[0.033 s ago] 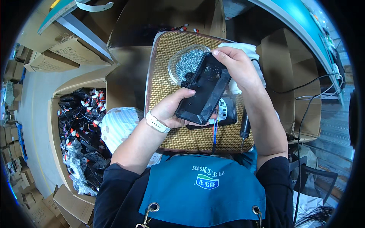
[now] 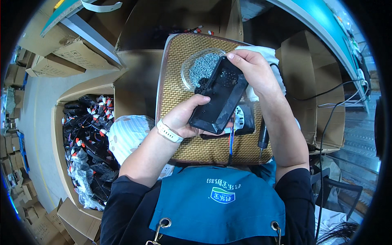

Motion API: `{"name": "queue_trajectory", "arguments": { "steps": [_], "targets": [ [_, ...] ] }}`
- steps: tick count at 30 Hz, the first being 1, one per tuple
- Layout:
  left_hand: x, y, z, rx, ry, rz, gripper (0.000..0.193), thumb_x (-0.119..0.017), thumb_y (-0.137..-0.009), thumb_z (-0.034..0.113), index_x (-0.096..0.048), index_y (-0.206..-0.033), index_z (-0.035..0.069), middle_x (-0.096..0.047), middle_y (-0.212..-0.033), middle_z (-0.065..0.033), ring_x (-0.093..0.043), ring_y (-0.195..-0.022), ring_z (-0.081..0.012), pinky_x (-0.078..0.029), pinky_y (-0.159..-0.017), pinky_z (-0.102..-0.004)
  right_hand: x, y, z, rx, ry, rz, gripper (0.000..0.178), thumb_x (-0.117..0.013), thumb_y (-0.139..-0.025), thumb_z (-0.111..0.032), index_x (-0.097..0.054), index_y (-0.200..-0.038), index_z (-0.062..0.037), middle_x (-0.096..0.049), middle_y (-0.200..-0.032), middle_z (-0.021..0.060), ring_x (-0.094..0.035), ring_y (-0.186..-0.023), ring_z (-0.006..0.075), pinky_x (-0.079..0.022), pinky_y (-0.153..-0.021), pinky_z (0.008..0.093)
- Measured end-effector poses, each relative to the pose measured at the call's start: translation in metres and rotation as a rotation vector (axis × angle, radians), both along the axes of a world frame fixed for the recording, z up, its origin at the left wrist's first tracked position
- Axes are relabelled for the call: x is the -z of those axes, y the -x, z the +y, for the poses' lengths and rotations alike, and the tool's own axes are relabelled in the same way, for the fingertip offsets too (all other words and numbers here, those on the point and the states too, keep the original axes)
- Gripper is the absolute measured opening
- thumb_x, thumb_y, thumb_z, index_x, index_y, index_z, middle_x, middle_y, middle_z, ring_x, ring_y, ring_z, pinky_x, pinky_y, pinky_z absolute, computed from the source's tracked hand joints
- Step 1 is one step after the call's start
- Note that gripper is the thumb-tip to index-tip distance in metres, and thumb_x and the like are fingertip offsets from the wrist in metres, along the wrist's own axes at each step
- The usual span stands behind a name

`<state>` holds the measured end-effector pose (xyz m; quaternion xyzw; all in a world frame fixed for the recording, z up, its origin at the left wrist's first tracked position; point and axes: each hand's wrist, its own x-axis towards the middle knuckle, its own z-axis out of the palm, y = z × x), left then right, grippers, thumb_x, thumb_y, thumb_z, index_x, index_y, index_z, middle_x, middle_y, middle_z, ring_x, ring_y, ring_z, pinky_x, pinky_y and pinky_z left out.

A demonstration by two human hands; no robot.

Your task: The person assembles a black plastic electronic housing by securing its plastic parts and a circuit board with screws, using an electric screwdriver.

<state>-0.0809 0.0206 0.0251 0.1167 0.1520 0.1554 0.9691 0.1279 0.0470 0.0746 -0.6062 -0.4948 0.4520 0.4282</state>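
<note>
A black rectangular plastic cover (image 2: 220,96) is held tilted between both hands over the woven mat. My left hand (image 2: 185,116) is closed on its lower left side, thumb on top. My right hand (image 2: 255,69) pinches its upper right corner. Partly hidden beneath it lies a black housing (image 2: 246,119) with a pale panel inside and coloured wires (image 2: 231,143) running toward me. A clear round dish of silver screws (image 2: 200,67) sits behind the cover, with some small black parts at its near edge. An electric screwdriver (image 2: 263,136) lies by my right forearm.
The woven mat (image 2: 175,81) has a white cloth (image 2: 265,55) at its far right. At left stands a cardboard box (image 2: 59,151) full of black devices with red-and-white connectors (image 2: 96,116). More open cartons (image 2: 330,90) stand around, and a black cable (image 2: 322,151) hangs at right.
</note>
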Motion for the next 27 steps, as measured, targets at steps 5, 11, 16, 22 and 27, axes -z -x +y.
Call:
{"name": "queue_trajectory", "arguments": {
  "steps": [5,11,16,22,27],
  "targets": [
    [0.001,0.000,0.000,-0.015,0.037,0.033,0.053,-0.045,-0.094,0.030,-0.038,-0.134,-0.004,-0.057,-0.121,-0.0261,-0.062,-0.107,-0.0421,-0.054,-0.087,-0.0507,0.009,0.000,0.009,-0.045,0.001,-0.077,0.029,-0.065,-0.090,-0.023,-0.068,-0.102,0.0032,-0.069,-0.086,0.0058,-0.063,-0.080,0.0109,-0.050,-0.075,0.0260],
    [0.006,0.000,0.001,-0.015,0.048,0.069,0.051,-0.041,-0.095,0.031,-0.040,-0.133,-0.004,-0.059,-0.118,-0.0252,-0.064,-0.104,-0.0392,-0.056,-0.083,-0.0469,0.009,0.001,0.008,-0.082,-0.100,-0.239,0.025,-0.066,-0.088,-0.020,-0.068,-0.100,0.0018,-0.069,-0.084,0.0052,-0.063,-0.079,0.0106,-0.050,-0.075,0.0261],
    [0.005,0.000,0.001,0.000,0.062,0.033,0.052,-0.042,-0.095,0.030,-0.040,-0.132,-0.005,-0.060,-0.118,-0.0255,-0.065,-0.103,-0.0383,-0.057,-0.082,-0.0461,0.009,0.001,0.007,-0.092,-0.116,-0.248,0.023,-0.065,-0.089,-0.019,-0.069,-0.100,0.0006,-0.069,-0.084,0.0056,-0.063,-0.079,0.0106,-0.050,-0.075,0.0261],
    [0.005,-0.001,0.001,-0.014,0.061,0.067,0.052,-0.043,-0.094,0.030,-0.040,-0.132,-0.005,-0.060,-0.115,-0.0272,-0.065,-0.102,-0.0384,-0.056,-0.083,-0.0451,0.002,-0.005,0.007,-0.166,-0.039,-0.182,0.023,-0.064,-0.090,-0.019,-0.069,-0.101,0.0007,-0.069,-0.085,0.0065,-0.063,-0.079,0.0111,-0.050,-0.074,0.0271],
    [0.007,-0.001,0.000,-0.019,0.018,0.050,0.051,-0.044,-0.093,0.029,-0.041,-0.132,-0.004,-0.061,-0.115,-0.0271,-0.065,-0.102,-0.0374,-0.056,-0.082,-0.0440,0.005,-0.005,0.004,-0.165,-0.116,-0.283,0.025,-0.064,-0.090,-0.020,-0.068,-0.101,0.0018,-0.069,-0.085,0.0081,-0.063,-0.079,0.0127,-0.050,-0.075,0.0279]
  ]
}}
